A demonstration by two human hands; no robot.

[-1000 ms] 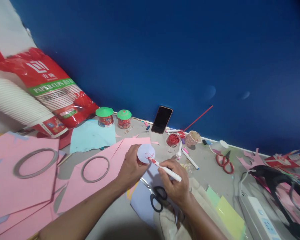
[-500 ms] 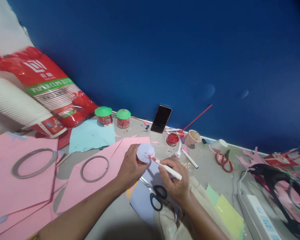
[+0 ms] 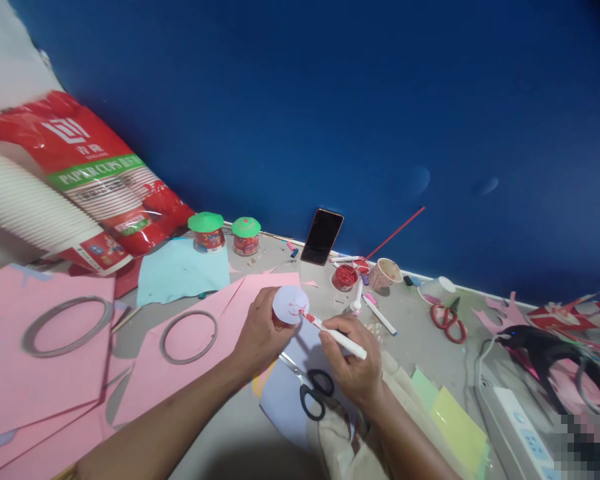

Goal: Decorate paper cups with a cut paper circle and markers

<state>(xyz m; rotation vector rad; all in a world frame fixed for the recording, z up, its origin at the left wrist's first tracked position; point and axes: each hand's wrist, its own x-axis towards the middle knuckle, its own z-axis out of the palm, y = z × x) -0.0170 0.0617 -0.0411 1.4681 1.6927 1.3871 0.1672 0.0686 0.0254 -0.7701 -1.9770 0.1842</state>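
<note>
My left hand [image 3: 260, 330] is closed around a small cup-like piece, mostly hidden by the fingers, with a bit of red showing. On top of it lies a pale lavender paper disc [image 3: 283, 301] bearing red pen strokes. Between the thumb and fingers of my right hand [image 3: 355, 363] is a white marker [image 3: 344, 342] with a red end, its tip at the disc's right side. Below the hands, black-handled scissors [image 3: 313, 393] rest on lavender paper [image 3: 283, 410]. Two small red cups with green paper tops [image 3: 206, 222] stand farther back.
At left are pink paper sheets [image 3: 55, 393], grey tape rings [image 3: 190, 337], stacked paper cups [image 3: 35, 207] and a red bag [image 3: 115, 167]. A phone [image 3: 323, 237] leans on the blue wall. Rightward lie red-handled scissors [image 3: 448, 321], a power strip [image 3: 523, 430] and a black-handled tool [image 3: 555, 353].
The marker and my right hand have shifted slightly right, its tip moving toward the disc's right edge. My left hand keeps its hold, nearly still.
</note>
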